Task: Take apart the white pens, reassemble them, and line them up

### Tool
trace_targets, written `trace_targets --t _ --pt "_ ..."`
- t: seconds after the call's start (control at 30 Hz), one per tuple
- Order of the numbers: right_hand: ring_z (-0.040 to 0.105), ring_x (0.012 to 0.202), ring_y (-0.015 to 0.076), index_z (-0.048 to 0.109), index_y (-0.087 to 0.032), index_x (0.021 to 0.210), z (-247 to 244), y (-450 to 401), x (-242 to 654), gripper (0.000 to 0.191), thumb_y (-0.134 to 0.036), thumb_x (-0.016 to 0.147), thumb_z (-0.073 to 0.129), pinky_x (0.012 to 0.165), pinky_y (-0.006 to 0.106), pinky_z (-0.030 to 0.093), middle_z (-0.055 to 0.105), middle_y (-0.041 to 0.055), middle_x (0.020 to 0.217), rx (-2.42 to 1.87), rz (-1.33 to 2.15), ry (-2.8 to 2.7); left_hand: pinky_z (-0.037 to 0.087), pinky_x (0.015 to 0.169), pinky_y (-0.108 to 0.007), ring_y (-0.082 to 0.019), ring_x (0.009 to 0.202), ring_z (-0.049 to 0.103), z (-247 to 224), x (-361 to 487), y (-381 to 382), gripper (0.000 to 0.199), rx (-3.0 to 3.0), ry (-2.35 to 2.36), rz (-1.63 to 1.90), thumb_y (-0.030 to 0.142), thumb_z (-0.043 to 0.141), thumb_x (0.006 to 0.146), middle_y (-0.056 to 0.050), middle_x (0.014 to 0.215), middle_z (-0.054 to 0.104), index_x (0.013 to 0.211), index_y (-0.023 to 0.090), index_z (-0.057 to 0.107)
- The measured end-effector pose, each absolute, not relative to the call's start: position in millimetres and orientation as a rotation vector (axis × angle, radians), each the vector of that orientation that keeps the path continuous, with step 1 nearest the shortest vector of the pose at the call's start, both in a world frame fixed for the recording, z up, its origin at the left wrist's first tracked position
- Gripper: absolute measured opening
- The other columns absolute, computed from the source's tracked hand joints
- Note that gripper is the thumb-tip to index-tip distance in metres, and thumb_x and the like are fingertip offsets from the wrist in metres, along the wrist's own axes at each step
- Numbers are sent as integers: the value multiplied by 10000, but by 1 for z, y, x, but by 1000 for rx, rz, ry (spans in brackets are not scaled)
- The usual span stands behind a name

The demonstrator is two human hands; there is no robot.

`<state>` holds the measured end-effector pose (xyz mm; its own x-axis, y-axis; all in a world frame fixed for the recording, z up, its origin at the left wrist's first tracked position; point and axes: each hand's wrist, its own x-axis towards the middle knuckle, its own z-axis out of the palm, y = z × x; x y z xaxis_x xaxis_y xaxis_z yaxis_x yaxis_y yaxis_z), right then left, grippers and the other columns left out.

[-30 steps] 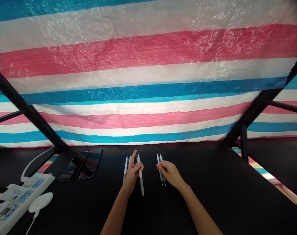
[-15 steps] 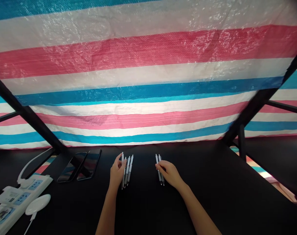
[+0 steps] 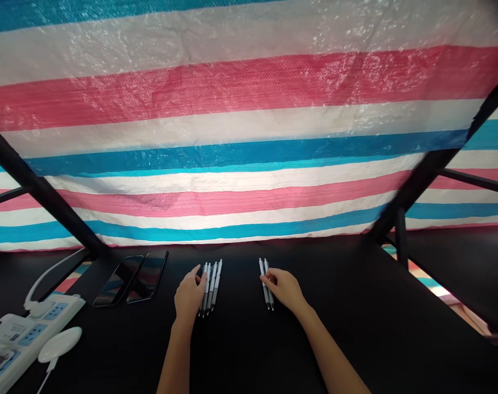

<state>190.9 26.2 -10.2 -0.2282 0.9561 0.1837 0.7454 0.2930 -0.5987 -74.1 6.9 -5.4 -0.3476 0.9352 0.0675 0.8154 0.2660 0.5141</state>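
Four slim white-and-grey pens (image 3: pixel 213 282) lie in a near-parallel row just right of the left grip (image 3: pixel 190 295), clicker ends away from the wearer. Left thumb and forefinger slightly parted at the closest pen; whether they pinch it, cannot tell. A second pair of pens (image 3: pixel 266 295) lies at the fingertip side of the right grip (image 3: pixel 285 285), side by side; thumb and forefinger come close together over the pair. Firm pinch or loose rest: cannot tell.

Handling, judged by eye: light, stiff, hardly fragile; smooth white barrels probably a little slippery and apt to roll. Best hold likely mid-barrel, thumb against one finger, about where white meets grey.

Containers: none seen near either grip; pens lie straight on the black desk (image 3: pixel 241 350). Closest to a holder is the white power strip (image 3: pixel 35 335), well left of the left grip, plugs in some sockets. Two dark phones (image 3: pixel 118 280) lie between strip and left grip.
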Motion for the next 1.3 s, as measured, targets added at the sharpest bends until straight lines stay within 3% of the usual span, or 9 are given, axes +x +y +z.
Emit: trace_targets --t 0.6,1.0,1.17,1.3 --pt "454 486 114 470 -205 646 -13 25 184 261 -393 811 543 586 263 281 502 -48 512 -1582 415 -2139 390 565 -263 -206 695 598 -8 -66 9 413 1702 2208 721 393 398 837 -59 763 629 1141 159 552" --pt "441 555 115 488 -183 552 -15 25 179 239 -258 771 547 547 260 260 460 -4 662 -1753 280 -1989 397 578 -266 -198 676 585 -16 -57 10 368 1815 2116 807 390 386 836 -46 731 603 1077 186 575" --pt "442 542 111 477 -186 549 -16 29 184 276 -310 794 498 510 246 293 458 -6 682 -1652 503 -1792 396 558 -268 -189 633 570 -14 -56 11 383 1795 2129 925 411 391 833 -31 683 581 1058 174 592" --pt "466 515 133 491 -199 635 -13 32 189 338 -490 807 465 494 256 356 483 -12 591 -1370 846 -1482 401 530 -259 -152 544 510 -12 -50 12 385 1785 2045 1142 436 383 842 -18 652 558 1015 174 605"
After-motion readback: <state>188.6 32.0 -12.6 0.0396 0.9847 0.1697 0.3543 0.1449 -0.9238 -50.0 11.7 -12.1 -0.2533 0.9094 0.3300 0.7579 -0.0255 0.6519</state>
